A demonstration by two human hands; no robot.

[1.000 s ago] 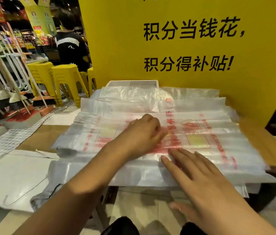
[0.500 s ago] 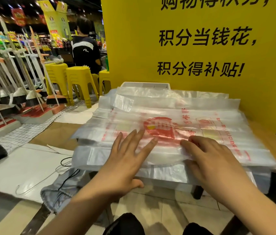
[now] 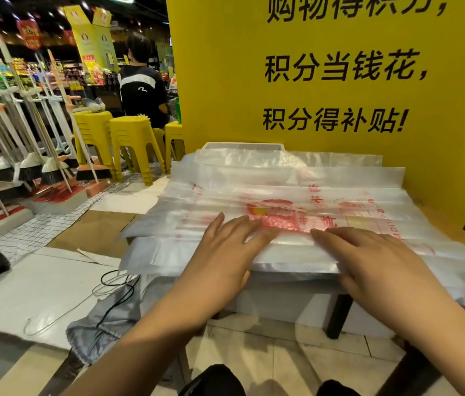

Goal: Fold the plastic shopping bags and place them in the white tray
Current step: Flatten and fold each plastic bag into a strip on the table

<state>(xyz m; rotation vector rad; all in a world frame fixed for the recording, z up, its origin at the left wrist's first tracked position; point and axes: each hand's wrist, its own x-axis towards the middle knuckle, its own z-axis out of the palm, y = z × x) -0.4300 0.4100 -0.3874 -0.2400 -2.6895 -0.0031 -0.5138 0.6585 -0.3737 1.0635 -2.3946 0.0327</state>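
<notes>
Right hand [image 3: 374, 261] uncurled, now flat; left hand [image 3: 225, 252] flat on bags [image 3: 340, 195]; wooden table [image 3: 454, 224], yellow sign [image 3: 225, 81].

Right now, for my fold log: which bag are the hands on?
The top bag with the red print: left hand and right hand press flat on it. The plainer bags behind, toward the white tray, lie untouched.

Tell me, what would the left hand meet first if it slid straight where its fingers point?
The left hand lies flat on the top plastic bag, fingers pointing forward and slightly right. It would probably cross that bag's red print first; depth beyond is unclear.
</notes>
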